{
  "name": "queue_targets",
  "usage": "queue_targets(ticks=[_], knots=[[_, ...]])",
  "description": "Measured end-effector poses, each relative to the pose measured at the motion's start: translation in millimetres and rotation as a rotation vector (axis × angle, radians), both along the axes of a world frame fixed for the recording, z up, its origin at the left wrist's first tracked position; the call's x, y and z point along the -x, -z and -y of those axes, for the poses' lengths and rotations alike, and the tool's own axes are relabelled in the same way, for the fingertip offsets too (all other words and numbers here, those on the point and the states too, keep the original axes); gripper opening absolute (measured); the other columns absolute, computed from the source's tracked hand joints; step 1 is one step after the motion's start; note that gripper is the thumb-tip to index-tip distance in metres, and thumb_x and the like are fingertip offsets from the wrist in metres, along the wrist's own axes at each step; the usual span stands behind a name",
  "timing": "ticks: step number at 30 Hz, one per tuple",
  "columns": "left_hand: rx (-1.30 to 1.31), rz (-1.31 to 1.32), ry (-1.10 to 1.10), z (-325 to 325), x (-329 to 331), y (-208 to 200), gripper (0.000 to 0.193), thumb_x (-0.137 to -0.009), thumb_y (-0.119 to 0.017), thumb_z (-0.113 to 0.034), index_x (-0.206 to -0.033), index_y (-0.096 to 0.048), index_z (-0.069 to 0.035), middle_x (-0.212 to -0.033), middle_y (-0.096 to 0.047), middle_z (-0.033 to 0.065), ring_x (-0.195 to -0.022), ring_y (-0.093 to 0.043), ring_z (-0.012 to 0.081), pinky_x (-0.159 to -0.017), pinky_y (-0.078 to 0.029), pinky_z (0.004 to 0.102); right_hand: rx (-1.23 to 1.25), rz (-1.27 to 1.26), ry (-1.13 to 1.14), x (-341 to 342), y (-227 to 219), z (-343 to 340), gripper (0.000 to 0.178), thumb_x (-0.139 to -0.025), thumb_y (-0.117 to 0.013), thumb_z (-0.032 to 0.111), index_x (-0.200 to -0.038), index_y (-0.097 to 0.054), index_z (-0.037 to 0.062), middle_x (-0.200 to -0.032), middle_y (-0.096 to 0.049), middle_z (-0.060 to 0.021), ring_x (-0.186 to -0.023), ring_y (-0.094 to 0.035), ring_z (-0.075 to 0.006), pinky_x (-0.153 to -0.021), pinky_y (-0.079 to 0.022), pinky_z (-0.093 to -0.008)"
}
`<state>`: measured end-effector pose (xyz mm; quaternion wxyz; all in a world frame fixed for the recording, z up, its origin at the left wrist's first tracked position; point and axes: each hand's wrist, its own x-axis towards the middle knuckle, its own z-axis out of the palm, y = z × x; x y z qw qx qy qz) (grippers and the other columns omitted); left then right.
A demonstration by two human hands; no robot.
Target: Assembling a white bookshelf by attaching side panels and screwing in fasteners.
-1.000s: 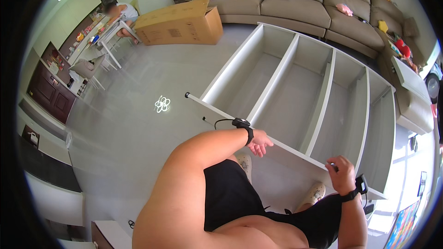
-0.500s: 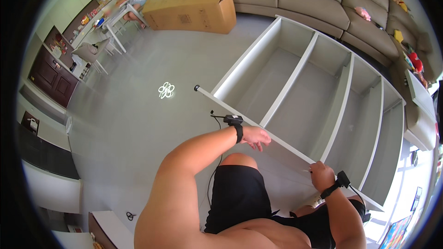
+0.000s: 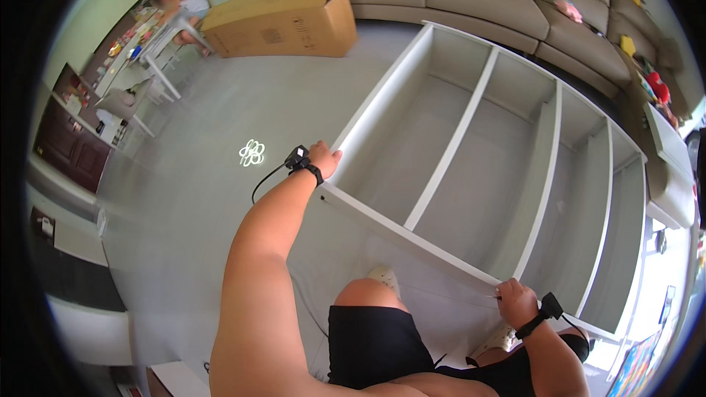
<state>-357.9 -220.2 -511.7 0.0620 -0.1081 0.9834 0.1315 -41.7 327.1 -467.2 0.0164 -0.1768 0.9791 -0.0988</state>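
A white shelf unit (image 3: pixel 450 170) with several dividing boards lies on the grey floor in front of me. At its left near corner, my left hand (image 3: pixel 323 160) is closed round the end of the frame, hiding the black foot there. My right hand (image 3: pixel 517 303) is closed at the unit's near edge, further right. A thin, partly dark piece sticks out from its fingers, too small to name. Both wrists carry black straps with small black devices.
A long cardboard box (image 3: pixel 279 26) lies beyond the unit on the left. A brown sofa (image 3: pixel 485 7) runs along the back and right. A person (image 3: pixel 184 4) sits at a white table far left. A thin cable (image 3: pixel 309 301) trails beside my left arm.
My left hand has moved left from above the unit's near side to its left corner and closed on it. My right hand stays closed at the near edge.
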Motion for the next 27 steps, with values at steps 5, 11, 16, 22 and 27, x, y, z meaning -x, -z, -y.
queue_targets(ticks=[5,11,16,22,27], knots=[[0.010,0.030,0.041,4.5,8.5,19.3,0.049,-0.091,-0.067,-0.029,-0.119,-0.052,0.008,-0.110,-0.066,0.0314,-0.104,-0.066,0.0444,-0.091,-0.053,0.0490,-0.037,-0.012,-0.048,2.0,4.8,-3.9,0.009,-0.085,-0.065,0.014,-0.091,-0.060,0.0084,-0.082,-0.060,-0.0095,-0.068,-0.066,-0.0277,-0.061,-0.056,-0.0399],[0.086,-0.004,0.163,-20.8,-8.5,0.3,0.043,-0.092,-0.068,-0.033,-0.111,-0.058,0.005,-0.107,-0.067,0.0282,-0.102,-0.064,0.0441,-0.089,-0.052,0.0501,-0.073,0.010,-0.043,1.1,7.0,-6.3,0.006,-0.082,-0.061,0.009,-0.087,-0.057,0.0069,-0.083,-0.059,-0.0107,-0.066,-0.066,-0.0280,-0.059,-0.056,-0.0398],[0.090,0.001,0.142,-13.3,-7.3,-7.6,0.045,-0.092,-0.068,-0.032,-0.114,-0.057,0.005,-0.110,-0.067,0.0278,-0.105,-0.064,0.0438,-0.091,-0.052,0.0501,-0.080,0.010,-0.058,2.3,2.2,-5.8,0.008,-0.081,-0.060,0.008,-0.087,-0.057,0.0059,-0.084,-0.059,-0.0109,-0.067,-0.066,-0.0276,-0.058,-0.056,-0.0396],[0.140,0.141,0.255,-12.5,-3.4,-17.3,0.045,-0.095,-0.061,-0.033,-0.114,-0.054,0.007,-0.107,-0.067,0.0302,-0.102,-0.065,0.0441,-0.090,-0.052,0.0507,-0.063,-0.030,-0.031,-6.2,8.8,-13.0,0.008,-0.081,-0.061,0.009,-0.088,-0.057,0.0063,-0.085,-0.059,-0.0107,-0.068,-0.067,-0.0283,-0.059,-0.056,-0.0402],[0.091,0.029,0.334,12.8,-14.9,-13.0,0.045,-0.094,-0.061,-0.038,-0.106,-0.055,0.005,-0.098,-0.067,0.0283,-0.096,-0.065,0.0448,-0.082,-0.052,0.0513,-0.083,-0.009,-0.048,-2.0,15.8,-9.7,0.008,-0.080,-0.061,0.009,-0.086,-0.056,0.0067,-0.084,-0.059,-0.0112,-0.066,-0.066,-0.0274,-0.057,-0.055,-0.0398]])
